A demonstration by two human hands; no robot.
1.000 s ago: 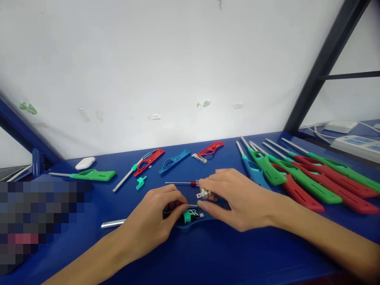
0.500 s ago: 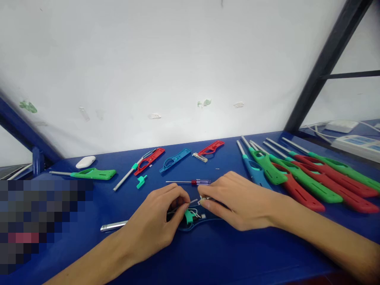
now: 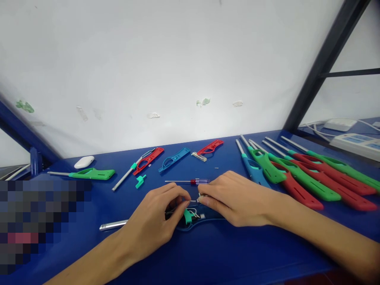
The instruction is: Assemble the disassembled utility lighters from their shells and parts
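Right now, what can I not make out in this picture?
In the head view:
Blue plastic lighter shell: ends hidden by left hand and right hand.
Thin pale piece: too small to identify, left end hidden by left hand.
Rightmost green plastic lighter: end cut off by right edge.

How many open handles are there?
4: left red shell, middle blue shell, right red shell near the wall; dark blue shell, partly hidden by left hand and right hand. More may be hidden.

Left hand (image 3: 162,217): bare, slim-fingered; left of and nearer than the screwdriver (image 3: 202,181). Left forearm (image 3: 103,253): bare, slender, narrowing toward the wrist. Right hand (image 3: 234,200): bare, beside the screwdriver's handle. Right forearm (image 3: 314,225): bare, likewise tapering.
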